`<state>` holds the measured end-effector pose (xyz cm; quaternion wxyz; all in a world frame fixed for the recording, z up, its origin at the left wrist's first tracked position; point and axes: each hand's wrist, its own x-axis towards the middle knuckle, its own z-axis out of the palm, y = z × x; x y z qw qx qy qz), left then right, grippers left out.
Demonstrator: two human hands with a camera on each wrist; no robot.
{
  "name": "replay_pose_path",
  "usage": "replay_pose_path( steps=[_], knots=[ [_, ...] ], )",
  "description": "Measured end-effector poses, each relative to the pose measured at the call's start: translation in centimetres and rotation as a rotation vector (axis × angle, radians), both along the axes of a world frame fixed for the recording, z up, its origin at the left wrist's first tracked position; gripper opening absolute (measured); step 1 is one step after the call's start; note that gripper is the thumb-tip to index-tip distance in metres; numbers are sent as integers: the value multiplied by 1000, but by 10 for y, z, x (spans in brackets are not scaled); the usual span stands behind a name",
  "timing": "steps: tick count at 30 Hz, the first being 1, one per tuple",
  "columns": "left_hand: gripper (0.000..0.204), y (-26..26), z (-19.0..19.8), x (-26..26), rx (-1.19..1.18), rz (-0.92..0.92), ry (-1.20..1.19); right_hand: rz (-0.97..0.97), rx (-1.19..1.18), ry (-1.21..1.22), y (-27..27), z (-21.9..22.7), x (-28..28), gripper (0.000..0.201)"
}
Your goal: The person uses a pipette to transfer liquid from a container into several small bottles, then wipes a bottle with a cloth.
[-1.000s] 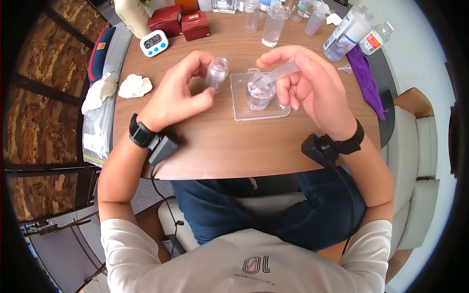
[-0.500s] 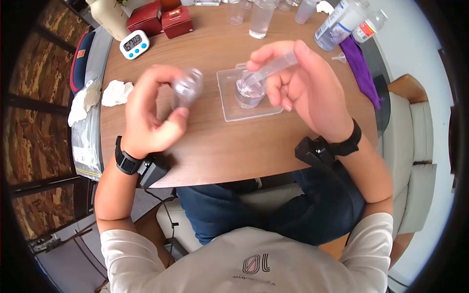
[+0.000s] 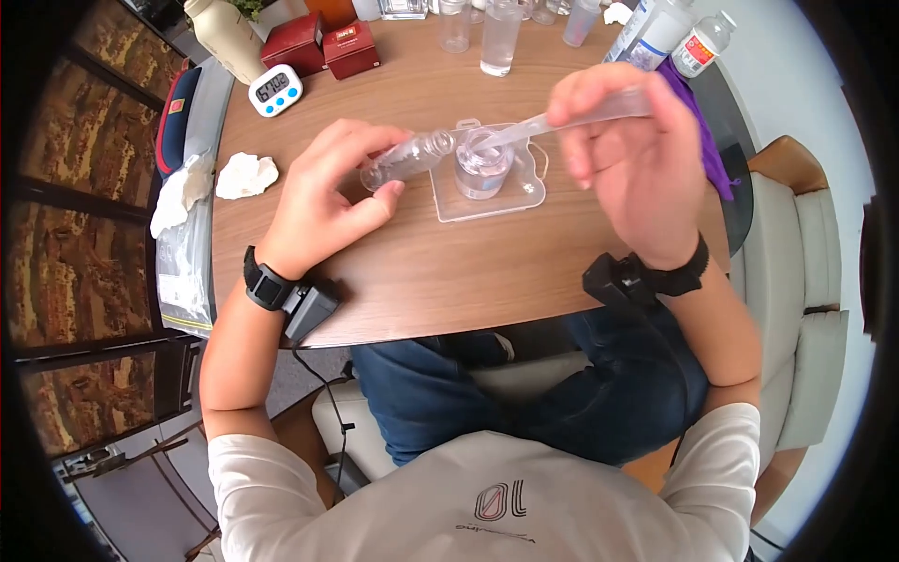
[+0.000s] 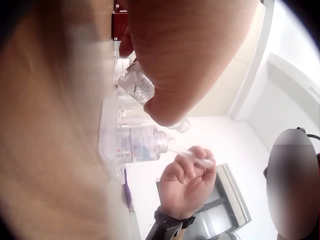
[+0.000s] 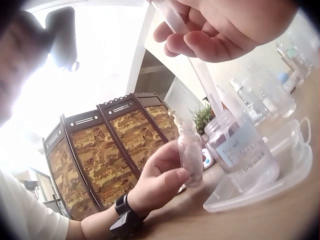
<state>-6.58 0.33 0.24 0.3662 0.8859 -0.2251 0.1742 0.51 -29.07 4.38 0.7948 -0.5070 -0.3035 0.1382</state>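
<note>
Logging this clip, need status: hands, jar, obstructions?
Left hand grips small bottle; right hand holds tube. Tube's end in upright jar. Nothing visibly blocking.

From here, with one person [image 3: 492, 482] at six o'clock, I count one jar [image 3: 482, 178] on one tray [image 3: 527, 190] at the dial's centre, one small bottle [image 3: 403, 162] in the left hand [image 3: 328, 192] at nine, and one translucent tube [image 3: 529, 128] in the right hand [image 3: 646, 164] at three. Around them sit two red boxes [image 3: 352, 52] and one timer [image 3: 275, 91] towards ten, two clear vessels [image 3: 499, 42] at twelve, two large bottles [image 3: 702, 47] at two and one purple cloth [image 3: 716, 164] at three.
</note>
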Motion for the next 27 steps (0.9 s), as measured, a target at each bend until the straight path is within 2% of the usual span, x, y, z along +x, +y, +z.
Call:
replay_pose_path(
  steps=[4,8,19,27],
  knots=[
    [39,-5,0,-1,-4,-6,-21,24,118,-118,-16,14,2,51],
    [40,-10,3,-4,20,-7,-16,88,162,-120,-12,14,-4,52],
    [43,-9,2,-2,40,-3,-33,71,84,-174,-6,11,-9,64],
    [40,-9,2,-3,42,-15,-58,48,85,-142,-5,9,-9,63]
  ],
)
